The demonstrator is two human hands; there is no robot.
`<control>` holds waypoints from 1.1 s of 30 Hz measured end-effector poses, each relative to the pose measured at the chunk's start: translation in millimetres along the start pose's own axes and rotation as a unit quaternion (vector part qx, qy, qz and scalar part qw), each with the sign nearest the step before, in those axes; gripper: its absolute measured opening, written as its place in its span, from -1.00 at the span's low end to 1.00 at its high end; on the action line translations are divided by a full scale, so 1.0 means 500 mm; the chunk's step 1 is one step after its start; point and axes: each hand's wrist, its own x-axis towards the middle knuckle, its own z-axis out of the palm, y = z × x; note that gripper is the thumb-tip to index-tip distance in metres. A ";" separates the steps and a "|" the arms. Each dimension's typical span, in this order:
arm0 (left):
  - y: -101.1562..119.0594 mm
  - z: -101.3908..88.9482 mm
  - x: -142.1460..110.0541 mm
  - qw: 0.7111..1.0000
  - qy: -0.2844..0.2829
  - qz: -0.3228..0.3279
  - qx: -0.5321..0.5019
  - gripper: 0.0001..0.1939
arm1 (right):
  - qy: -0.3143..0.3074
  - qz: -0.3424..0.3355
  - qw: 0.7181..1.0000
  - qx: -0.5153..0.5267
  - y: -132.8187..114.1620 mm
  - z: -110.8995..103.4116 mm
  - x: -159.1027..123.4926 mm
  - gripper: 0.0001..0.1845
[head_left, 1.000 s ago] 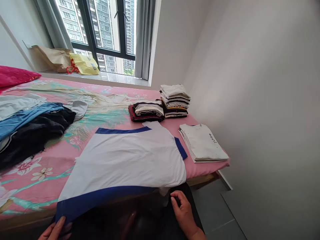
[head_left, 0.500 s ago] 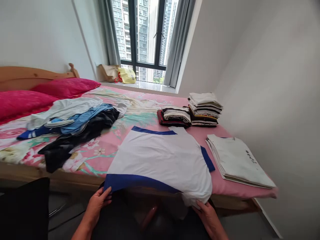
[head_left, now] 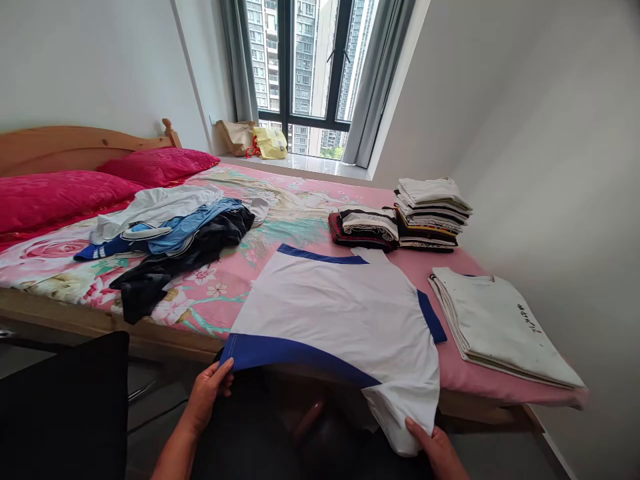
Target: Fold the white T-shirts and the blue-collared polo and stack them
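A white T-shirt (head_left: 330, 300) with blue trim lies spread across the bed's near edge, its closer part hanging over. My left hand (head_left: 209, 390) pinches the blue-edged corner on the left between thumb and fingers. At the lower right, my right hand (head_left: 436, 448) grips a white corner of the same shirt, its thumb on top and its other fingers partly hidden. Between the two hands the blue band sags slightly. To the right of the shirt rests a flat pile of folded pale shirts (head_left: 500, 327), the top one bearing dark lettering.
Loose clothes (head_left: 180, 230) lie heaped on the left of the bed. Behind the shirt stand a tall stack of folded clothes (head_left: 433, 217) and a lower stack (head_left: 363, 228). Red pillows (head_left: 160, 165) lie near the headboard. A black chair-like surface (head_left: 65, 407) fills the lower left.
The view has shifted, so the scene sits farther right. My right hand has drawn its white corner down and outward, and that side of the shirt looks more stretched. My left hand keeps its hold.
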 end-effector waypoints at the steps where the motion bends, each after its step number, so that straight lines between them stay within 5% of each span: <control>1: 0.000 -0.001 -0.001 1.000 0.004 0.008 -0.006 -0.62 | -0.001 -0.001 1.000 0.016 -0.007 -0.001 -0.009 -0.50; 10: 0.013 0.022 -0.012 0.999 -0.002 0.030 -0.015 -0.63 | -0.044 0.021 0.982 0.182 -0.079 0.016 -0.065 -0.51; 19: 0.069 0.036 -0.017 0.997 -0.043 0.042 -0.047 -0.57 | -0.091 -0.007 0.988 0.123 -0.150 0.007 -0.066 -0.52; 26: 0.214 0.095 0.034 0.999 -0.038 0.017 0.035 -0.51 | -0.090 -0.030 0.995 0.042 -0.318 -0.006 0.056 -0.44; 29: 0.274 0.143 0.085 0.998 -0.023 0.026 0.055 -0.55 | -0.059 -0.031 0.993 0.095 -0.395 0.004 0.127 -0.60; 33: 0.277 0.160 0.141 0.989 -0.015 0.073 0.127 -0.52 | 0.011 -0.078 0.991 0.108 -0.416 0.002 0.168 -0.50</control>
